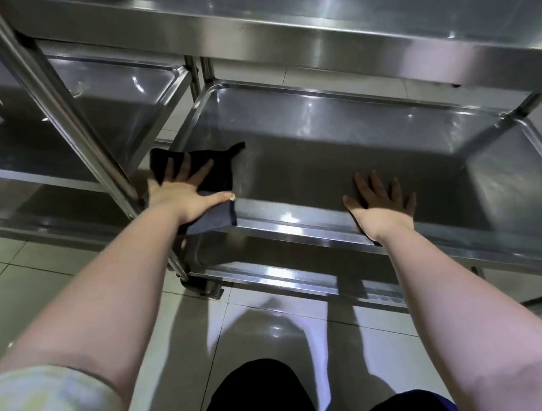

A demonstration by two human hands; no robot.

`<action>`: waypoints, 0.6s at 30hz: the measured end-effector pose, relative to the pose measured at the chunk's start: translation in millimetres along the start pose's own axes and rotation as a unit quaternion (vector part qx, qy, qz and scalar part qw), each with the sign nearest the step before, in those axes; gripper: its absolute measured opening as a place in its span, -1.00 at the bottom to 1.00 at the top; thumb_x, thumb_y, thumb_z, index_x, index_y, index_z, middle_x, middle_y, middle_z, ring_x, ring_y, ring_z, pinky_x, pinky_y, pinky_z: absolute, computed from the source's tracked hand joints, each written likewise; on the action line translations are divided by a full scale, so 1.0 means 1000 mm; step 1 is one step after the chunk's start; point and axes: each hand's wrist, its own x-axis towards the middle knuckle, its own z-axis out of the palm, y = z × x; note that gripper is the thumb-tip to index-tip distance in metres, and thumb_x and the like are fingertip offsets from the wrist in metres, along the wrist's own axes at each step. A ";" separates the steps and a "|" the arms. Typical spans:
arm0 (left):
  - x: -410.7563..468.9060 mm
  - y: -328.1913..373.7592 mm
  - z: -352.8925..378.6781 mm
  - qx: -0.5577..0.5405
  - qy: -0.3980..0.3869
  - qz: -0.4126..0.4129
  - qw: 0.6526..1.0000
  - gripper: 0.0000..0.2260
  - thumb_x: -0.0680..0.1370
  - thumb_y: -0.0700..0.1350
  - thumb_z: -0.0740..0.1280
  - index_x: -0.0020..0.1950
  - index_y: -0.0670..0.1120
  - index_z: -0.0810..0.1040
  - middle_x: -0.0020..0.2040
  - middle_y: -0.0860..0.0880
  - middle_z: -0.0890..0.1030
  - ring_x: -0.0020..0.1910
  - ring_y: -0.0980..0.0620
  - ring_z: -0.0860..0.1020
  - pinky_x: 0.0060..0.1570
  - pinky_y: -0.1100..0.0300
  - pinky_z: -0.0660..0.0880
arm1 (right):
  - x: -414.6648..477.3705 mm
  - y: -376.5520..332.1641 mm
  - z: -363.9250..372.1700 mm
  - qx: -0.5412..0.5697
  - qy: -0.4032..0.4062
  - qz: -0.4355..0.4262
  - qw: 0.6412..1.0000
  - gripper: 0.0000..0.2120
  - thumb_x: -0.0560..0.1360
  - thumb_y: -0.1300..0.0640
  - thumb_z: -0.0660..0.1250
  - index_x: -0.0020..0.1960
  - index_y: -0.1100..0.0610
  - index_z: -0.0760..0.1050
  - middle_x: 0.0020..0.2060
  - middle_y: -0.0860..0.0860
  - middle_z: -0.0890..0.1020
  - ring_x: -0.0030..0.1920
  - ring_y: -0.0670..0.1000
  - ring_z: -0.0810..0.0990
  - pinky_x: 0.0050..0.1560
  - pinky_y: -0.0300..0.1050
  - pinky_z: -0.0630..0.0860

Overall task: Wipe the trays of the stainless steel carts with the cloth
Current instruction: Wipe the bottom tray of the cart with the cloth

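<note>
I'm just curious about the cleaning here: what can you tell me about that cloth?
The cloth is dark, nearly black fabric, greyer where a dark-hemmed flap hangs over the front rim of the tray. It lies spread in the near left corner. The left hand presses flat on it, fingers spread.

The left hand [181, 196] covers the middle of the cloth [218, 173], and the cloth's near part folds down over the tray rim, so its full shape cannot be told. The middle tray [339, 141] runs out past the right edge. The top tray [329, 19] is cut by the top and right edges. The bottom tray [285, 277] shows only its near rim; the rest lies hidden under the middle one. The left cart [30, 136] is cut by the left edge. The fingers of the right hand [381, 208] sink into deep shadow. The sleeve [45, 408], near left, is blurred and cut off.
</note>
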 end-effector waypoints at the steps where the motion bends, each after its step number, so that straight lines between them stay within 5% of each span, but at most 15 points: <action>1: 0.002 -0.006 -0.001 0.003 -0.001 -0.004 1.000 -0.08 0.17 0.70 -0.13 0.49 0.44 -0.17 0.59 0.11 -0.22 0.57 -0.09 -0.24 0.44 -0.32 -0.16 | 0.000 -0.001 0.000 -0.002 0.001 0.000 1.000 -0.39 0.52 -0.42 -0.08 0.52 -0.36 -0.14 0.57 -0.21 -0.14 0.57 0.12 -0.22 0.47 0.29 -0.28; 9: -0.010 0.094 0.019 0.013 -0.008 0.064 0.998 -0.07 0.19 0.69 -0.14 0.51 0.40 -0.21 0.59 0.02 -0.29 0.53 -0.27 -0.30 0.33 -0.44 -0.30 | 0.002 -0.001 0.004 -0.001 0.013 -0.007 1.000 -0.39 0.55 -0.38 -0.08 0.55 -0.30 -0.12 0.58 -0.17 -0.13 0.57 0.15 -0.21 0.44 0.31 -0.32; 12: -0.029 0.183 0.036 0.009 -0.024 0.143 0.989 -0.12 0.26 0.65 -0.09 0.52 0.37 -0.17 0.59 0.00 -0.29 0.52 -0.28 -0.34 0.29 -0.46 -0.39 | 0.006 0.004 -0.001 0.176 0.042 0.023 0.983 -0.46 0.60 -0.23 0.07 0.55 -0.17 0.11 0.57 -0.10 0.12 0.58 0.02 -0.08 0.47 0.15 -0.30; 15: -0.045 0.235 0.046 0.002 -0.026 0.188 0.982 -0.15 0.32 0.61 -0.05 0.54 0.35 -0.13 0.60 -0.01 -0.25 0.52 -0.27 -0.34 0.29 -0.44 -0.42 | 0.004 0.016 -0.005 0.433 0.107 0.034 0.894 -0.58 0.64 -0.02 0.16 0.48 0.00 0.32 0.46 0.03 0.37 0.50 0.04 0.24 0.51 0.10 0.06; 18: -0.052 0.237 0.045 -0.054 0.016 0.201 0.978 -0.31 0.48 0.47 0.06 0.56 0.28 0.06 0.61 -0.02 -0.12 0.57 -0.20 -0.20 0.41 -0.33 -0.30 | -0.010 0.019 -0.009 0.629 0.141 0.036 0.764 -0.63 0.63 0.17 0.23 0.43 0.09 0.39 0.33 0.06 0.51 0.25 -0.01 0.49 0.19 -0.23 0.45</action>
